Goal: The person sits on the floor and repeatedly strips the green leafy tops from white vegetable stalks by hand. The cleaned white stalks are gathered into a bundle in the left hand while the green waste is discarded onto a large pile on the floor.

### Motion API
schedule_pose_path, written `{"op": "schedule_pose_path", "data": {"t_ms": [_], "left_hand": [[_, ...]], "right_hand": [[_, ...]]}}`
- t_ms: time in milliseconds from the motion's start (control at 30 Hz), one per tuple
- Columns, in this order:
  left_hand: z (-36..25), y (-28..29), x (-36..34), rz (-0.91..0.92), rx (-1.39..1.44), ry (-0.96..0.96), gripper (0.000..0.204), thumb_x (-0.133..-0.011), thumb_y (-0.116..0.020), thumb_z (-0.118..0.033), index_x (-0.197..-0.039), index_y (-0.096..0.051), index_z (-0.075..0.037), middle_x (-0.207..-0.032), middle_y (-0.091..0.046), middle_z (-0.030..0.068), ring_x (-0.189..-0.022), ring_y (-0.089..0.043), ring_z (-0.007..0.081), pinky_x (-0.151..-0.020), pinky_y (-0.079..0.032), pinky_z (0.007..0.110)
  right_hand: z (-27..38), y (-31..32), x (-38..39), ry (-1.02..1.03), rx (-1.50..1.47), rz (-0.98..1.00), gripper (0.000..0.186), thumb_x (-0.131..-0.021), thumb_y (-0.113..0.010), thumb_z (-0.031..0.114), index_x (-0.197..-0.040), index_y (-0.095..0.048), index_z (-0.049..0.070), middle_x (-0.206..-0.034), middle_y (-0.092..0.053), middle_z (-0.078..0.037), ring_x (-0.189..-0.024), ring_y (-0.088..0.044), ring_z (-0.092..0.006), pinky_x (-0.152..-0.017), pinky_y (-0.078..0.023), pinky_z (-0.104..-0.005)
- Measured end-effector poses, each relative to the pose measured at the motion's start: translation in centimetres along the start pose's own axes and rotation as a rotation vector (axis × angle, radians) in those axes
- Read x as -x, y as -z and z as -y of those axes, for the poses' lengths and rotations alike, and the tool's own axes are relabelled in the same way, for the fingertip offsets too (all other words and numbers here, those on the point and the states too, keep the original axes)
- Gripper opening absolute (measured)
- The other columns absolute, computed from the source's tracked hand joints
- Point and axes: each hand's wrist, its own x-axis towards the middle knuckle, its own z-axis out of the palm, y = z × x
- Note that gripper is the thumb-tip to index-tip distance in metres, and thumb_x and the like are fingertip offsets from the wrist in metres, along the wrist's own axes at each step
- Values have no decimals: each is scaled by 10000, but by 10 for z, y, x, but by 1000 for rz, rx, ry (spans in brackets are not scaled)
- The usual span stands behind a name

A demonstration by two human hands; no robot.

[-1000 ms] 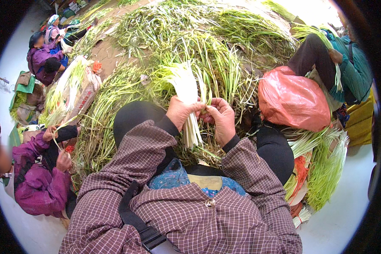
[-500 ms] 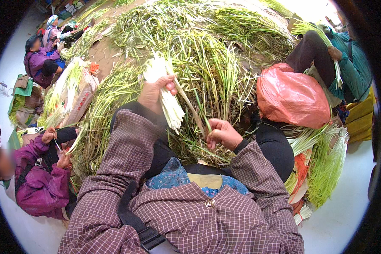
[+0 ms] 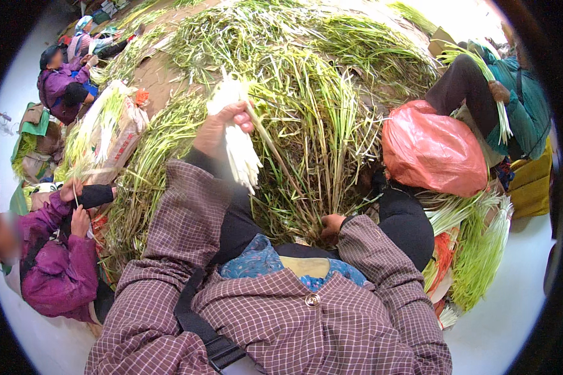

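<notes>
Stalks (image 3: 241, 157) sit partly hidden in the left hand (image 3: 219, 128).

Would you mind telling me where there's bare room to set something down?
Pale floor shows at lower right, beside the stalk bundles and checked right sleeve; brown ground shows at upper left, between the sack and the stalk heap. It is crowded in front, around the left hand and right hand.

Pale blue-grey floor (image 3: 497, 328), exposed in 2 areas, along the left and right margins, its outline curved by the lens; shade deepens toward the upper left. Brown ground surface (image 3: 153, 78), upper left of centre. White glare (image 3: 453, 12) at upper right, source indistinct.
</notes>
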Motion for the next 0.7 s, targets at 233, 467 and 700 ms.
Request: {"op": "schedule_pose_path", "data": {"t_ms": [233,467,700], "left_hand": [[30,-17,8,-50,-155,32,208,-831,-611,-43,-998,-561,70,-645,-513,15,-549,-500,89,-526,-468,223],[70,-17,12,-86,-308,97,194,-792,-649,-33,-959,-566,22,-693,-576,39,-526,-559,111,-494,-491,242],[87,-20,13,-133,-413,67,124,-789,-658,-18,-880,-605,46,-670,-589,55,-530,-567,109,-481,-492,247]], "right_hand": [[45,54,55,74,277,-397,381,-773,-701,312,-1040,-621,51,-990,-640,-178,-918,-622,-336,-782,-500,-449],[160,99,118,620,-408,-1183,189,-782,-713,154,-891,-628,25,-763,-610,-66,-601,-563,-144,-553,-464,-270],[140,85,93,670,-874,-1146,144,-809,-713,123,-872,-655,8,-770,-637,-13,-626,-558,-67,-545,-454,-210]]}}
